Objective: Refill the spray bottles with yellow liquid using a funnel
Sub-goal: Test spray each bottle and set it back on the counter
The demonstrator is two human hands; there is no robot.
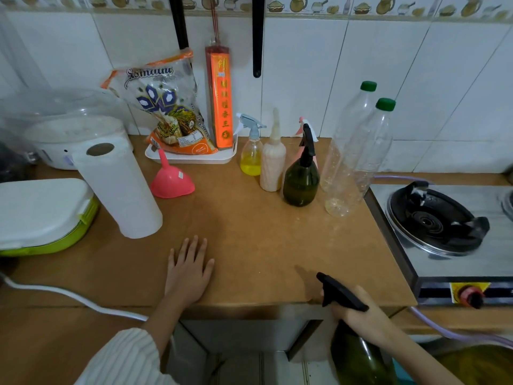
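My left hand [189, 269] lies flat on the brown counter [249, 240], fingers apart, holding nothing. My right hand [358, 312] grips the neck of a dark green spray bottle [358, 357] with a black trigger head, held below the counter's front edge. A pink funnel [171, 179] rests upside down near the back. Behind it to the right stand a small clear spray bottle [251, 151] holding yellow liquid, a cream squeeze bottle [272, 159], a second dark green spray bottle [301, 179] and two large clear bottles [358, 162] with green caps.
A paper towel roll [119, 187] stands at left beside a white and green box [41, 215] and a rice cooker [69, 137]. A white tray [191, 159] holds a rice bag and an incense box. A gas stove [444, 226] sits at right.
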